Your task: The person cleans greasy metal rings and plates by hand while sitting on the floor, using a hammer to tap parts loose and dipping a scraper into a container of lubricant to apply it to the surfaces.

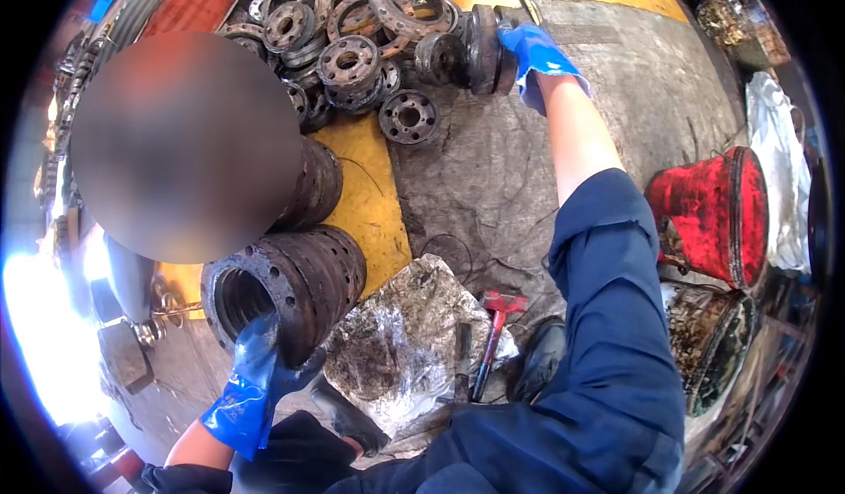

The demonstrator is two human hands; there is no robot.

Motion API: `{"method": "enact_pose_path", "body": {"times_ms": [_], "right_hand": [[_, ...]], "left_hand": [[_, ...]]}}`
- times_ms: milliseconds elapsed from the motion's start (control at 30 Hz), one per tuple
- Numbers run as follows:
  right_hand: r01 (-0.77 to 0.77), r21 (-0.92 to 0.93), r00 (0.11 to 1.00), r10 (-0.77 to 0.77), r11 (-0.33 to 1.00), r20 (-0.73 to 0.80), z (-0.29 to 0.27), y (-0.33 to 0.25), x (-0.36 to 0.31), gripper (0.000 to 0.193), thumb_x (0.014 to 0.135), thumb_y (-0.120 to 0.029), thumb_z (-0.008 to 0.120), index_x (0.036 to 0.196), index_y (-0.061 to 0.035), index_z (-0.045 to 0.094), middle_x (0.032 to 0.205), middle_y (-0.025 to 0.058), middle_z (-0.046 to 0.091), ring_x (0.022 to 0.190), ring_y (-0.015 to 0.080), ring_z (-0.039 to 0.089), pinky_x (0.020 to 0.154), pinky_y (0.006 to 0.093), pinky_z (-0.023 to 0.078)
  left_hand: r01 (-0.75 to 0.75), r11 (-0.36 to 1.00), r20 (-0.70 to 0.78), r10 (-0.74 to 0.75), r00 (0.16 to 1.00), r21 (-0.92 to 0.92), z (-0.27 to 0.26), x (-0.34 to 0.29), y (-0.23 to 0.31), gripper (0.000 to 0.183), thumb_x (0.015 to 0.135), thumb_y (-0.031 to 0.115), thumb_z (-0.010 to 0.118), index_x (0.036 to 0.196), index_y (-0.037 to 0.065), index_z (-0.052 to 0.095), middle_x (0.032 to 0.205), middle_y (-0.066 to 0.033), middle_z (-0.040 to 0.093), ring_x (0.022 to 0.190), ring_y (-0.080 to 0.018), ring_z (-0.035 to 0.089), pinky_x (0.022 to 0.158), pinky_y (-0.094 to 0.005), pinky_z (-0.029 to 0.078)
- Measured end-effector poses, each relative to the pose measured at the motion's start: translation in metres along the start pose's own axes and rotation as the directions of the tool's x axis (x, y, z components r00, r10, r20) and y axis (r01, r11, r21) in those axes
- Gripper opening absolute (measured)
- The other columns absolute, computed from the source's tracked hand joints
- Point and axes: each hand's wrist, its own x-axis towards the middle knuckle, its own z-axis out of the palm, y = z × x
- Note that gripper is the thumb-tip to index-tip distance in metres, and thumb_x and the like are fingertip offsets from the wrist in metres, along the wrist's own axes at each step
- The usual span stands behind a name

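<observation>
A row of thick, greasy steel flange rings (295, 278) lies on its side at the left, with bolt holes round the faces. My left hand (251, 388), in a blue rubber glove, grips the lower rim of its nearest ring, fingers at the bore and thumb side below. At the far side, my right arm is stretched out. My right hand (535, 54), also blue-gloved, closes on the edge of a dark steel flange (506, 50) standing upright at the end of a short row of flanges (480, 50). Its fingertips are partly hidden.
Rusty flanges (352, 58) are heaped at the far left. A red-handled hammer (495, 336) lies by my boot (541, 358), beside a dirty white sheet (400, 336). At right are a red bucket (717, 217) and a grimy drum (709, 340). A blurred patch hides the left side.
</observation>
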Motion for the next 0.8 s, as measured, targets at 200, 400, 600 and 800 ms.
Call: {"method": "enact_pose_path", "body": {"times_ms": [200,400,600,800], "right_hand": [[-0.030,-0.165,0.999,0.022,0.986,-0.050,-0.007,0.002,-0.019,0.058,0.093,-0.050,0.051,0.123,-0.0038,0.068,0.132,0.0200,0.063,0.124,0.0352,0.060,0.105,0.0421,0.046],[-0.032,-0.269,0.995,0.007,0.963,-0.097,0.016,0.006,-0.018,0.056,0.094,-0.050,0.053,0.123,-0.0047,0.068,0.129,0.0199,0.064,0.122,0.0372,0.061,0.103,0.0452,0.048],[-0.183,-0.095,0.949,0.150,0.979,-0.278,0.041,-0.014,-0.053,0.057,0.094,-0.050,0.052,0.120,-0.0018,0.068,0.122,0.0257,0.065,0.118,0.0410,0.062,0.102,0.0478,0.049],[-0.253,0.047,0.899,0.253,0.966,-0.358,0.065,0.006,-0.094,0.060,0.092,-0.050,0.056,0.127,-0.0014,0.057,0.115,0.0286,0.067,0.111,0.0435,0.064,0.097,0.0490,0.051]], "left_hand": [[-0.098,0.995,-0.103,0.099,0.990,0.014,0.012,0.001,0.017,0.064,0.071,0.036,0.081,0.123,0.002,0.062,0.115,-0.0198,0.068,0.107,-0.0380,0.065,0.095,-0.0424,0.051],[-0.154,0.984,-0.111,0.164,0.980,0.089,-0.008,0.001,0.025,0.066,0.071,0.037,0.081,0.123,0.001,0.061,0.115,-0.0213,0.067,0.107,-0.0394,0.064,0.095,-0.0439,0.051],[-0.140,0.984,-0.149,0.156,0.976,0.114,-0.005,-0.005,0.017,0.067,0.072,0.038,0.080,0.124,0.001,0.060,0.114,-0.0231,0.066,0.107,-0.0416,0.063,0.095,-0.0453,0.050],[-0.158,0.979,-0.164,0.178,0.970,0.129,-0.006,-0.005,0.022,0.064,0.072,0.035,0.079,0.124,0.002,0.060,0.114,-0.0215,0.067,0.106,-0.0401,0.065,0.095,-0.0440,0.051]]}}
